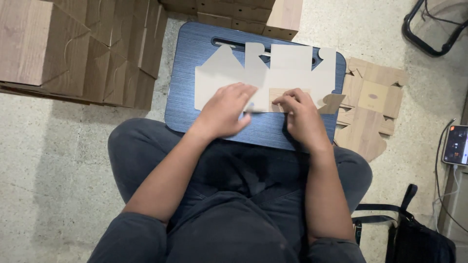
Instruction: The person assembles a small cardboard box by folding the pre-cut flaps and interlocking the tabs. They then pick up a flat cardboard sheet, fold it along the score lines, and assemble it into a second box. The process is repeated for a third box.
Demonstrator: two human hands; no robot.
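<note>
**Both hands press a flat box blank on a blue lap desk**

Nearest the camera, the person's dark trousers and forearms fill the lower frame, hiding the near edge of the blue lap desk point(185, 73) resting across the knees. The left hand point(225, 111) lies palm-down, fingers spread loosely and flat on the die-cut cardboard blank point(287, 65), covering its near edge; something small and pale shows at the fingertips, too blurred to make out. The right hand point(300, 113) is curled, fingertips pinched narrow on a folded-up flap whose wood-grain side shows; what lies under the palm is hidden. The blank spreads pale side up across the middle of the desk, reaching its right edge and partly covering the handle slot at the far edge.

On the floor just right of the desk lies a stack of flat wood-print blanks point(370, 109). Left and beyond, assembled wood-print boxes point(63, 48) are cut off by the frame. A phone point(457, 144) sits at the right edge.
</note>
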